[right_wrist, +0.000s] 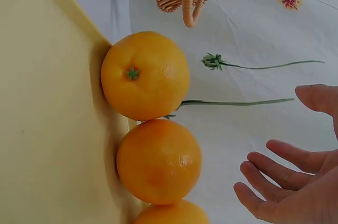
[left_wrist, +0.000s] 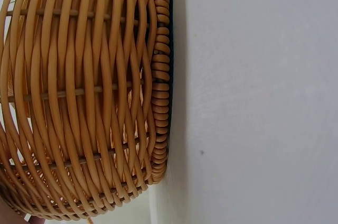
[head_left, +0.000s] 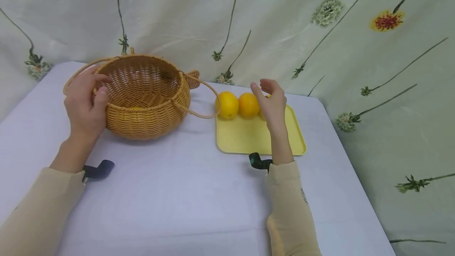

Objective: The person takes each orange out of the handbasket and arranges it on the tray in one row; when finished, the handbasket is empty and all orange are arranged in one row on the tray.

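A round wicker basket (head_left: 149,121) stands on the left of the table, its two loop handles folded outward. My left hand (head_left: 85,100) grips the basket's left rim, with thumb and fingers about the edge; in the left wrist view the woven side (left_wrist: 79,92) fills the left half. A sliver of yellow shows inside the near rim. On the right, my right hand (head_left: 271,104) is held above a yellow tray (head_left: 245,139), fingers apart and holding nothing. Three oranges line the tray's far edge: the left orange (right_wrist: 145,76), the middle orange (right_wrist: 158,161) and a third orange (right_wrist: 173,213), partly hidden by my hand in the head view.
A white cloth covers the table (head_left: 177,204). Behind and to the right hangs a pale curtain (head_left: 277,23) printed with flowers. The basket's right handle (head_left: 204,116) reaches out to the left orange and the tray's corner.
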`<action>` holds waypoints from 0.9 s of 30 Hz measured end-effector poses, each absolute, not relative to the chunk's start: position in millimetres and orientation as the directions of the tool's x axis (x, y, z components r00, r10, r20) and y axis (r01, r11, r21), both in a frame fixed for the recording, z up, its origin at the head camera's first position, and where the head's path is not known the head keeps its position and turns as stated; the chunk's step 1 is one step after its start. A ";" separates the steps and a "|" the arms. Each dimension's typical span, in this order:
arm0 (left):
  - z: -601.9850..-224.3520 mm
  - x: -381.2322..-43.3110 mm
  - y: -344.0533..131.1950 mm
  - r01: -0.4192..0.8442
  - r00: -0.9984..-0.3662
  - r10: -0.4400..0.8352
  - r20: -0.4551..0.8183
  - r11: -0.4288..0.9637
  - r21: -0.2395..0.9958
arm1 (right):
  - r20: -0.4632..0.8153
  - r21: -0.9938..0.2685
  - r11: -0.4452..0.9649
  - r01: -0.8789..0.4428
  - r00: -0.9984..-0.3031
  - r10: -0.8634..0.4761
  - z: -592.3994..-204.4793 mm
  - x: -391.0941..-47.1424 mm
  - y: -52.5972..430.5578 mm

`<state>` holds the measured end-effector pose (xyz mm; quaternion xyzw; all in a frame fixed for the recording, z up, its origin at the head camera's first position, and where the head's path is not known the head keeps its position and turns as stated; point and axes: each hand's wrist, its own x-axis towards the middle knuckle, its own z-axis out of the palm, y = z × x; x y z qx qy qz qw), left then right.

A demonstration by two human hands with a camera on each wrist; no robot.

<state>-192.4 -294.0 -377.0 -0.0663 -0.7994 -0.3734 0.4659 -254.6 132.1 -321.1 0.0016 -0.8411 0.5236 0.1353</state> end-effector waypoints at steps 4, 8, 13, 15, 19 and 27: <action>-378.4 -191.6 -295.4 0.457 -0.555 -0.241 0.796 0.712 0.534 | 0.240 -0.862 0.479 -0.164 -0.966 0.101 -318.8 -249.8 122.9; -378.8 -191.6 -296.5 0.452 -0.554 -0.247 0.795 0.712 0.537 | 0.250 -0.854 0.485 -0.190 -0.966 0.061 -318.3 -247.3 115.0; -378.5 -191.6 -295.7 0.444 -0.559 -0.253 0.790 0.714 0.542 | 0.239 -0.858 0.469 -0.210 -0.971 0.002 -320.8 -244.0 102.5; -376.6 -192.6 -295.9 0.452 -0.555 -0.249 0.794 0.711 0.539 | 0.232 -0.864 0.453 -0.218 -0.972 -0.026 -320.0 -243.0 95.0; -376.7 -192.7 -295.1 0.460 -0.551 -0.254 0.795 0.703 0.543 | 0.236 -0.871 0.418 -0.257 -0.966 -0.102 -316.3 -241.1 79.3; -378.8 -189.1 -296.4 0.451 -0.555 -0.250 0.793 0.711 0.540 | 0.239 -0.880 0.351 -0.321 -0.936 -0.257 -290.6 -239.0 40.5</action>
